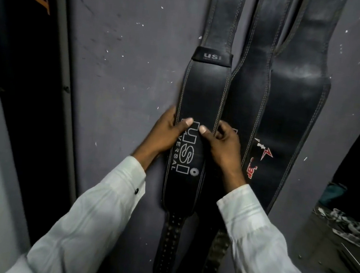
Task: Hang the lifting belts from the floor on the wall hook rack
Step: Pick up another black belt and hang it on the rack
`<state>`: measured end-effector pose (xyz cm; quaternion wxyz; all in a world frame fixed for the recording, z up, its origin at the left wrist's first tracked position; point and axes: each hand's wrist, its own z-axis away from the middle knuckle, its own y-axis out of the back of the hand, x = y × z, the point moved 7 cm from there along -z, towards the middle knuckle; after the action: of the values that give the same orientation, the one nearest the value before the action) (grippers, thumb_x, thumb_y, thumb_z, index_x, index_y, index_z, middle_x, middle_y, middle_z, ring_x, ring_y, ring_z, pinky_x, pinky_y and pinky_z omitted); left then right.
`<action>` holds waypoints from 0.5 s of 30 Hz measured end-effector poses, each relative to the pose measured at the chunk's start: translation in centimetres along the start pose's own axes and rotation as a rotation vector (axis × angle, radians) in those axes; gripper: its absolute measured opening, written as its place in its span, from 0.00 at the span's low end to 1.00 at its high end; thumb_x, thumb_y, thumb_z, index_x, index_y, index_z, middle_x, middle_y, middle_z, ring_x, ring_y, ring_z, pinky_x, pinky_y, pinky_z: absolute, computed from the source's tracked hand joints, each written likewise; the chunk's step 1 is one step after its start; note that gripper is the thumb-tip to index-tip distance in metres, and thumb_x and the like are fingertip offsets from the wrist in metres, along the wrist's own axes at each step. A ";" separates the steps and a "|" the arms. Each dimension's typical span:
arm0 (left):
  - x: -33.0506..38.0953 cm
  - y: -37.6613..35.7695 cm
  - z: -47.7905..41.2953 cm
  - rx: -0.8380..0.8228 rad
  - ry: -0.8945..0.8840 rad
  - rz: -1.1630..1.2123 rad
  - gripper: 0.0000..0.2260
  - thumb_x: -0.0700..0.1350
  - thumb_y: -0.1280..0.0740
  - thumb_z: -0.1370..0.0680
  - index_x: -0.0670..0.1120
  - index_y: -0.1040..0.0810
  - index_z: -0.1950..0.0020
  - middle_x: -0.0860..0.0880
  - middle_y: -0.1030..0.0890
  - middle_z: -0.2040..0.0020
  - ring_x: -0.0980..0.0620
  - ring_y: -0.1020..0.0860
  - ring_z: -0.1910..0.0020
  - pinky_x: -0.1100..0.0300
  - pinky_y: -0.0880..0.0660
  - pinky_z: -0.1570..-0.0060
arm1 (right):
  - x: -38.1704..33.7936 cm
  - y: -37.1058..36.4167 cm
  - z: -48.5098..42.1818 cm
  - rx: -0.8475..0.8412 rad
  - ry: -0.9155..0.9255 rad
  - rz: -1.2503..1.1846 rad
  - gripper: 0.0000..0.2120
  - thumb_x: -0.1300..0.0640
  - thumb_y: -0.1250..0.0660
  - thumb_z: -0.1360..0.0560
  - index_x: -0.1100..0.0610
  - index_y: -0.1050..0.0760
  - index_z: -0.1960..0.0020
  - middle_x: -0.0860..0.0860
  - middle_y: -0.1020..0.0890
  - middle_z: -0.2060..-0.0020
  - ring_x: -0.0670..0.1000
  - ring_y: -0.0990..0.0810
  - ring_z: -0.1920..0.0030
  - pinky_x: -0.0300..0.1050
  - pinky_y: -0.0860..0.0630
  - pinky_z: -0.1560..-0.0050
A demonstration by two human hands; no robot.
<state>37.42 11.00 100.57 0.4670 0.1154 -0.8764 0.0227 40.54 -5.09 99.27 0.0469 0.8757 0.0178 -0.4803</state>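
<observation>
Both hands hold a black USI belt (204, 89) hanging flat against the grey wall (127, 63). The left hand (165, 134) grips its 9 o'clock edge and the right hand (223, 145) its 3 o'clock edge, thumbs on the printed face. More black belts (297, 104) hang just beside it at 3 o'clock.

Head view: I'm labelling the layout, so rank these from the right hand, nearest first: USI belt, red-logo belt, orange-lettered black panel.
1. USI belt: gripped by the right hand.
2. Red-logo belt: just right.
3. Orange-lettered black panel: far left.
</observation>
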 end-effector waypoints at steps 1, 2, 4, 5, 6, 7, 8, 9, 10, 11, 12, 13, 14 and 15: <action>-1.0 -0.1 0.6 0.000 0.009 -0.005 0.14 0.42 0.33 0.20 0.42 0.25 0.35 0.44 0.17 0.42 0.47 0.17 0.44 0.45 0.21 0.40 | 1.1 -0.3 0.6 -0.036 -0.034 -0.021 0.16 0.50 0.27 0.30 0.54 0.18 0.44 0.53 0.13 0.50 0.55 0.14 0.47 0.62 0.20 0.40; -1.6 -0.1 1.0 0.028 0.006 -0.010 0.13 0.41 0.32 0.21 0.42 0.23 0.37 0.44 0.16 0.44 0.46 0.16 0.45 0.43 0.21 0.42 | 2.1 -0.5 1.1 -0.045 -0.060 -0.011 0.15 0.49 0.27 0.29 0.55 0.18 0.45 0.53 0.13 0.50 0.55 0.14 0.48 0.62 0.20 0.40; -2.1 0.0 1.1 0.100 -0.001 -0.003 0.11 0.41 0.31 0.22 0.42 0.21 0.40 0.44 0.14 0.47 0.45 0.15 0.48 0.42 0.20 0.44 | 3.0 -0.2 1.5 0.018 -0.072 0.061 0.17 0.43 0.29 0.30 0.53 0.17 0.48 0.49 0.12 0.53 0.51 0.13 0.50 0.60 0.20 0.41; -2.0 0.0 1.0 0.120 -0.002 0.012 0.11 0.41 0.31 0.22 0.42 0.21 0.40 0.44 0.14 0.48 0.45 0.15 0.49 0.42 0.20 0.45 | 2.9 -0.1 1.5 0.043 -0.067 0.080 0.19 0.39 0.30 0.31 0.52 0.17 0.49 0.48 0.12 0.55 0.50 0.13 0.51 0.59 0.19 0.42; -2.0 -0.1 0.9 0.121 0.001 0.026 0.11 0.41 0.31 0.22 0.42 0.21 0.40 0.44 0.14 0.48 0.45 0.15 0.49 0.42 0.20 0.45 | 2.9 0.0 1.5 0.057 -0.061 0.082 0.20 0.38 0.31 0.32 0.51 0.17 0.50 0.47 0.12 0.55 0.49 0.13 0.52 0.59 0.19 0.43; -2.2 -0.2 0.9 0.103 0.010 0.040 0.12 0.42 0.31 0.22 0.43 0.21 0.40 0.44 0.14 0.47 0.46 0.15 0.48 0.42 0.20 0.44 | 2.8 0.1 1.6 0.061 -0.055 0.071 0.20 0.39 0.30 0.32 0.52 0.17 0.49 0.47 0.12 0.55 0.49 0.13 0.52 0.59 0.19 0.43; -2.7 -0.3 1.0 0.069 0.026 0.042 0.13 0.42 0.31 0.22 0.43 0.22 0.38 0.44 0.15 0.46 0.46 0.15 0.47 0.43 0.20 0.43 | 2.9 0.1 1.8 0.057 -0.056 0.056 0.19 0.40 0.29 0.32 0.52 0.18 0.48 0.48 0.12 0.54 0.50 0.13 0.51 0.59 0.19 0.42; -3.3 -0.4 1.3 0.026 0.040 0.040 0.15 0.43 0.30 0.23 0.44 0.23 0.37 0.44 0.15 0.44 0.46 0.16 0.45 0.43 0.21 0.42 | 3.3 0.1 2.1 0.043 -0.060 0.045 0.18 0.43 0.28 0.31 0.52 0.18 0.46 0.49 0.12 0.52 0.50 0.13 0.50 0.59 0.19 0.42; -4.1 -0.7 1.9 -0.017 0.059 0.025 0.17 0.43 0.30 0.23 0.44 0.24 0.35 0.44 0.16 0.42 0.46 0.17 0.42 0.43 0.22 0.40 | 4.0 0.0 2.7 0.027 -0.071 0.046 0.16 0.46 0.27 0.30 0.52 0.19 0.45 0.49 0.13 0.51 0.51 0.14 0.49 0.59 0.20 0.40; -5.2 -0.9 2.6 -0.046 0.081 0.011 0.19 0.44 0.30 0.24 0.44 0.26 0.33 0.44 0.17 0.40 0.46 0.18 0.41 0.42 0.23 0.38 | 4.8 -0.2 3.3 0.011 -0.082 0.057 0.15 0.50 0.26 0.28 0.52 0.20 0.43 0.49 0.13 0.49 0.50 0.14 0.47 0.59 0.20 0.39; -6.0 -1.0 3.2 -0.052 0.095 0.002 0.20 0.44 0.30 0.24 0.44 0.26 0.33 0.44 0.17 0.39 0.46 0.18 0.40 0.42 0.24 0.37 | 5.5 -0.3 3.8 0.008 -0.081 0.071 0.14 0.52 0.27 0.27 0.52 0.20 0.42 0.48 0.13 0.49 0.49 0.14 0.47 0.58 0.21 0.38; -6.6 -1.0 3.7 -0.039 0.098 0.004 0.19 0.44 0.30 0.24 0.44 0.26 0.34 0.44 0.17 0.40 0.46 0.18 0.41 0.42 0.23 0.37 | 6.0 -0.3 4.1 0.025 -0.075 0.093 0.14 0.53 0.27 0.27 0.52 0.21 0.42 0.48 0.13 0.49 0.48 0.15 0.47 0.58 0.21 0.38; -6.8 -1.0 4.0 -0.010 0.090 0.003 0.18 0.44 0.30 0.24 0.45 0.25 0.35 0.45 0.16 0.41 0.47 0.17 0.42 0.42 0.22 0.39 | 6.1 -0.2 4.1 0.046 -0.071 0.108 0.13 0.53 0.27 0.26 0.52 0.21 0.43 0.47 0.13 0.50 0.47 0.15 0.48 0.57 0.21 0.38; -6.8 -0.8 4.0 0.018 0.081 0.001 0.17 0.45 0.30 0.25 0.46 0.24 0.37 0.46 0.16 0.43 0.47 0.17 0.44 0.42 0.22 0.40 | 5.9 -0.2 4.0 0.064 -0.066 0.120 0.13 0.52 0.27 0.27 0.52 0.21 0.43 0.46 0.13 0.50 0.47 0.15 0.48 0.57 0.21 0.38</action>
<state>38.00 10.86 92.69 0.5010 0.1183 -0.8566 0.0355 40.33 -5.37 92.10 0.0480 0.8599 -0.0517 -0.5055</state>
